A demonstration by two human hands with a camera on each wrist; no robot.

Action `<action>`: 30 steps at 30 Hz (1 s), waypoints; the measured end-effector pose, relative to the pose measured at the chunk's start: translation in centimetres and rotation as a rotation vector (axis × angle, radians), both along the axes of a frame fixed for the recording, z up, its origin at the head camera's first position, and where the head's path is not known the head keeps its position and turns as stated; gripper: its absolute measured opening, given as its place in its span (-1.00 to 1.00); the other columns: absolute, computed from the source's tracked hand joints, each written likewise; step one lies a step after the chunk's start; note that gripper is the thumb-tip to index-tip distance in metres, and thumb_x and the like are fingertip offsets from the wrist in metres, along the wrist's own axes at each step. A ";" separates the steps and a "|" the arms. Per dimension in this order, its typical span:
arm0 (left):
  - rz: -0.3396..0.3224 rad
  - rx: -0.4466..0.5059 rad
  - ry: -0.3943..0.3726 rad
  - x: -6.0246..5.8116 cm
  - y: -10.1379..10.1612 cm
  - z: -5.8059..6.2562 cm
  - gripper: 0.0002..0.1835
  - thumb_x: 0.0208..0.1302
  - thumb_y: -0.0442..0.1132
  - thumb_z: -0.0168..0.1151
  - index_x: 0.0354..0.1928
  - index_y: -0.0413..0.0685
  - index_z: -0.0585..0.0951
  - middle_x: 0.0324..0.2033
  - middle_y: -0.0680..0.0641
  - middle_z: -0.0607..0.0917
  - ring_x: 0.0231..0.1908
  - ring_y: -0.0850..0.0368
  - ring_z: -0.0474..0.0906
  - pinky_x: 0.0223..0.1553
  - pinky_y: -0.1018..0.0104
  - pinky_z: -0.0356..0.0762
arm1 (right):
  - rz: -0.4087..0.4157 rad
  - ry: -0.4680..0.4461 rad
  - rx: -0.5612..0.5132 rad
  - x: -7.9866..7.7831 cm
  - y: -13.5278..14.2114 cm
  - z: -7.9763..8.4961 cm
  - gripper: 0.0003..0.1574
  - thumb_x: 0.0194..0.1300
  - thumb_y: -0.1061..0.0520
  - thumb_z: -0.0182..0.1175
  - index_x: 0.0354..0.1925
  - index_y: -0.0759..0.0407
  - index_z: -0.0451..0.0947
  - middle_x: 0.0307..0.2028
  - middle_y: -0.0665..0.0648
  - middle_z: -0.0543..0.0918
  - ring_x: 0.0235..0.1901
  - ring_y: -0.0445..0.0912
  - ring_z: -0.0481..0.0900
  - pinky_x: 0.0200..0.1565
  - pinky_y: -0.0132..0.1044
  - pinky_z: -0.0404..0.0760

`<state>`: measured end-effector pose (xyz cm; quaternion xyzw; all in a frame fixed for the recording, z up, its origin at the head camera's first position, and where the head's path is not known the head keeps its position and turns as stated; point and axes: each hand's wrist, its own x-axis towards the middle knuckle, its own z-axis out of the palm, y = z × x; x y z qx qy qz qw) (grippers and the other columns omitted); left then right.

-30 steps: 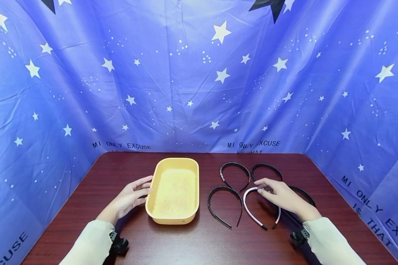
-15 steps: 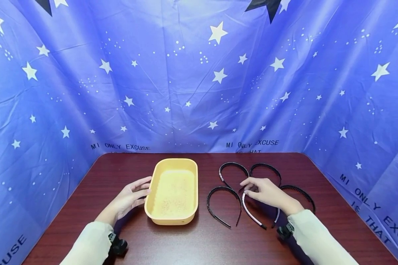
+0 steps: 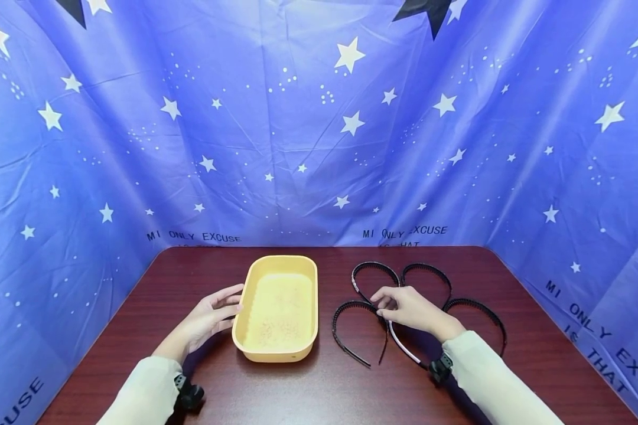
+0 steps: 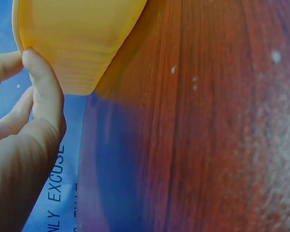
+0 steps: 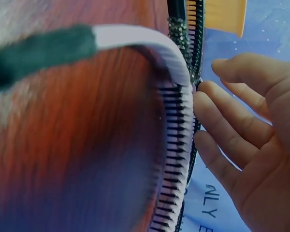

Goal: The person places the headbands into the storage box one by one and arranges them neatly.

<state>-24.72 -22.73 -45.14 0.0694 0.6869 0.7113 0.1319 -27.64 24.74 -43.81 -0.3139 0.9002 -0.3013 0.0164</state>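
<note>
My left hand (image 3: 207, 319) rests its fingertips on the left side of a yellow plastic basin (image 3: 268, 356). In the left wrist view, thumb and fingers lie right at the rim of the basin (image 4: 77, 43). My right hand (image 3: 412, 310) hovers among the toothed headbands, fingers loosely bent, with nothing between them. Beneath it lies a white headband (image 3: 404, 344) with dark tips, its top partly hidden. Its fingertips overlap the right edge of a black headband (image 3: 336, 333). The right wrist view shows them close beside the white headband (image 5: 183, 130) and a glittery black one (image 5: 177, 41).
Behind my right hand lie two more black headbands, one at left (image 3: 374, 264) and one at right (image 3: 425, 266). Another black headband (image 3: 489, 310) curves to the right, partly behind my sleeve. A blue star-printed cloth (image 3: 298, 130) surrounds the dark red wooden table (image 3: 191, 265).
My right hand has moved left, from over the top right of the white headband to the edge of the left black headband. My left hand stays on the basin.
</note>
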 end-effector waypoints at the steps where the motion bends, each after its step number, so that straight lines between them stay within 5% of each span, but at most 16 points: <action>1: -0.003 -0.001 -0.001 0.0 0.0 0.0 -0.30 0.42 -0.39 0.18 0.52 -0.25 0.15 0.29 -0.42 0.35 0.09 -0.02 0.57 0.05 0.15 0.61 | 0.002 0.002 0.002 -0.1 -0.1 -0.1 -0.74 0.33 0.21 0.30 -0.01 0.19 0.62 -0.32 -0.08 0.69 -0.31 -0.25 0.64 -0.28 -0.31 0.63; 30: -0.012 0.024 0.012 0.2 0.0 -0.1 -0.28 0.41 -0.38 0.21 0.51 -0.29 0.15 0.29 -0.44 0.35 0.11 -0.05 0.55 0.06 0.14 0.60 | -0.087 0.045 0.072 -1.1 -1.8 -0.5 -0.73 0.14 0.27 0.41 -0.16 0.13 0.62 -0.44 -0.11 0.55 -0.44 -0.23 0.49 -0.36 -0.33 0.51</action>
